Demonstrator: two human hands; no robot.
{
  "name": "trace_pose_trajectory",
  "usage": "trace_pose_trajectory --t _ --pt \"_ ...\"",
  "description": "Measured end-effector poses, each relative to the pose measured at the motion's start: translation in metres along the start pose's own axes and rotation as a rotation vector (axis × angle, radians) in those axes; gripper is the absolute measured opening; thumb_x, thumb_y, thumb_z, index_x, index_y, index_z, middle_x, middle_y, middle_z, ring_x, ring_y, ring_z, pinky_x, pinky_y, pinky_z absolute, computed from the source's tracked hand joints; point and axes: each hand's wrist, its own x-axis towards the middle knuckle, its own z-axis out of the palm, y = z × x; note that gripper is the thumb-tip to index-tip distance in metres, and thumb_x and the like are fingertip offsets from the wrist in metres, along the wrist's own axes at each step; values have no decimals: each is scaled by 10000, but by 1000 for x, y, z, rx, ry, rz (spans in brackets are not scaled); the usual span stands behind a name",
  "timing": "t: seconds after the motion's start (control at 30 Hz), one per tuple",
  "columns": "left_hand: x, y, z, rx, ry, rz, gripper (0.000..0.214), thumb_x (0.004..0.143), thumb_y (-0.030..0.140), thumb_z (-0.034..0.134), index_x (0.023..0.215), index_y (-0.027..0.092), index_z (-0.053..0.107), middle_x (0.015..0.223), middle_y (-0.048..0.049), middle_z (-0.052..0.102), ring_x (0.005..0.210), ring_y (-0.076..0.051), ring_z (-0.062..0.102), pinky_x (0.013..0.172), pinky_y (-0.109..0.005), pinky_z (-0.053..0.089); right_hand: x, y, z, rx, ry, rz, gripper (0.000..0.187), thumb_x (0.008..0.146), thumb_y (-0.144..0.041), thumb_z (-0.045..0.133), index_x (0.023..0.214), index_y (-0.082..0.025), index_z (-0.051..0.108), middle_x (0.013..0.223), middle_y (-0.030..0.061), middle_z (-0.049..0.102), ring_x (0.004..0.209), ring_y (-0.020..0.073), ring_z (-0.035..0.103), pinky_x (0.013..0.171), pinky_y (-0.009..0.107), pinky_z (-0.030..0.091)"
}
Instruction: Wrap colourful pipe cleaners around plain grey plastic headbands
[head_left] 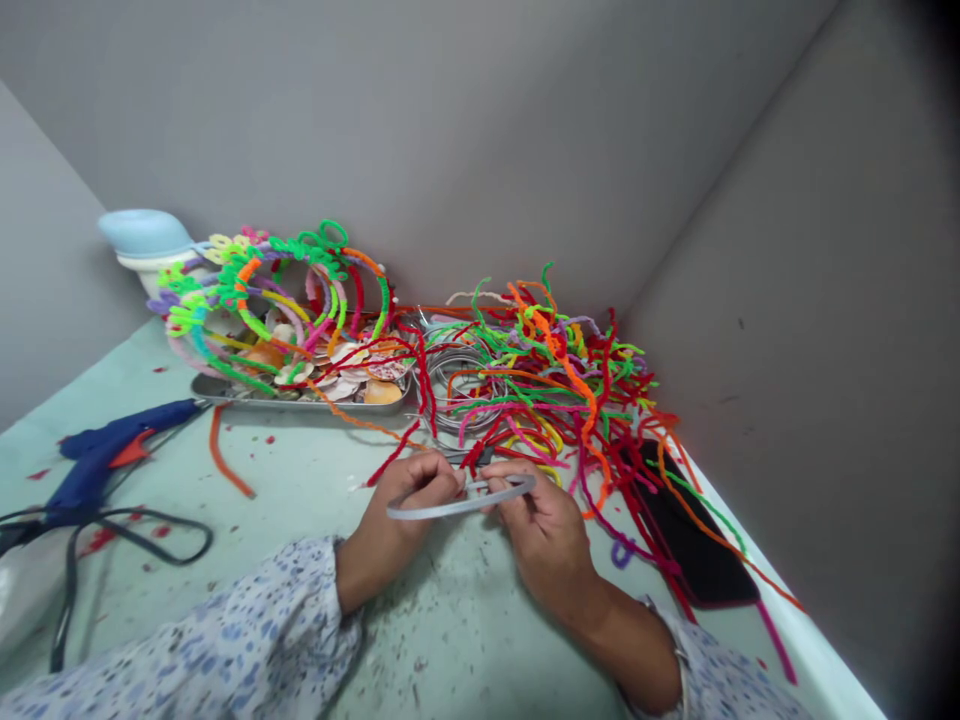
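Observation:
Between both hands, above the table's middle, is a thin grey headband (450, 509), its curve bowed toward me. My left hand (405, 510) is closed, thumb and fingers pinching the band's far side. On the other side my right hand (551, 540) pinches it too, with the fingertips of both hands close together. Just beyond the fingertips lie red pipe cleaners (474, 455) and a dark tool, partly covered, whose kind I cannot make out. Whether a pipe cleaner is also in the fingers is hidden.
Pipe-cleaner-wrapped headbands (330, 240) rest on a metal tray (300, 400) of seashells (349, 375). Silver hoops (450, 400) and a tangled pipe cleaner heap (570, 370) lie beyond my hands. A blue glue gun (97, 465) with its cord is left; a dark phone (697, 550) is right.

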Motion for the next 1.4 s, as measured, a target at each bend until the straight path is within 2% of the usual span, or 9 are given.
trace_pose_trajectory --t 0.13,0.33,0.57,0.73,1.0,1.4 --pt "-1 1 1 -13 -1 30 235 798 316 567 619 171 520 574 31 450 547 -113 371 510 -233 275 0 1 0 8 -5 14 161 931 -269 477 970 -217 624 724 -4 652 662 144 629 637 258 501" --pt "-1 -2 4 83 84 54 205 831 336 559 699 183 595 614 24 512 586 -135 436 547 -242 323 3 6 3 19 98 122 182 927 -337 489 887 -210 614 670 -10 632 613 143 606 572 241 487" --pt "-2 -6 4 153 136 158 104 796 256 617 872 184 622 834 -9 627 759 -157 559 686 -244 414 6 5 2 22 150 192 196 906 -348 513 821 -195 602 658 -6 633 589 143 584 550 240 461" --pt "-5 -9 5 225 108 269 97 800 270 635 834 184 663 857 -26 632 818 -172 574 736 -253 428 5 8 4 30 147 169 166 901 -327 521 883 -197 623 646 -16 631 585 143 586 560 247 463" --pt "-4 -6 5 252 175 248 68 778 212 645 813 197 702 821 -14 662 784 -165 591 699 -243 433 4 7 3 14 136 159 178 903 -334 518 927 -206 639 660 -7 644 608 155 600 573 251 474" --pt "-4 -1 5 320 215 306 76 771 163 664 809 186 726 830 -32 692 822 -173 613 757 -269 455 4 3 2 77 124 143 161 900 -310 524 946 -202 634 668 -8 649 614 146 610 589 244 501"
